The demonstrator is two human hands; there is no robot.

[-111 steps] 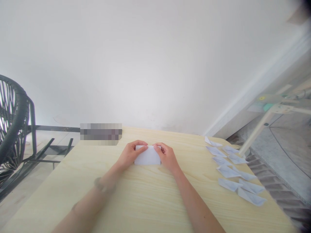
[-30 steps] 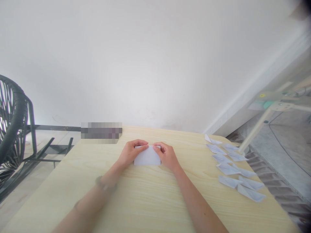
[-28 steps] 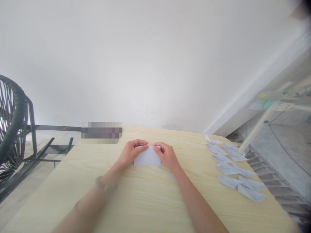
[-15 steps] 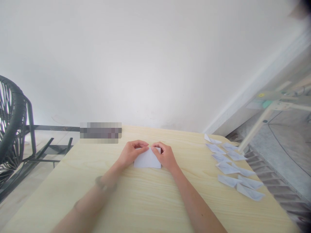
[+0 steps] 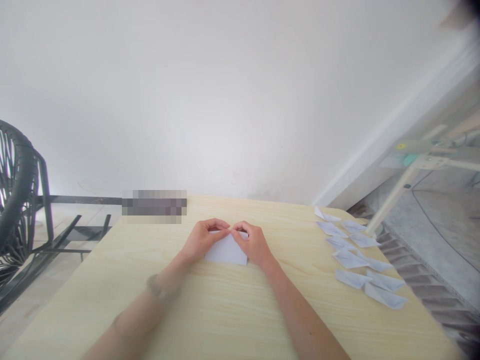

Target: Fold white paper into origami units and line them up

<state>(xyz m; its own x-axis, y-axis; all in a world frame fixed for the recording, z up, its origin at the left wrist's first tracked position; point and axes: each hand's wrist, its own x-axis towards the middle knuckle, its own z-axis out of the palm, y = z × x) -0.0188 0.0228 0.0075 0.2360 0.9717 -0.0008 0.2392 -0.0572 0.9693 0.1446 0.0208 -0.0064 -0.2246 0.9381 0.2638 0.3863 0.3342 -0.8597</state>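
Right hand moved nearer left hand | each grip pinching paper | far edge partly hidden

The sides of the paper are partly covered by the left hand and right hand; its underside is hidden. The left forearm is blurred. A thing at the far left corner of the bench is masked by pixel blocks. The bench's near edge, a chair and, beyond the right edge, a blurred stand are cut off.
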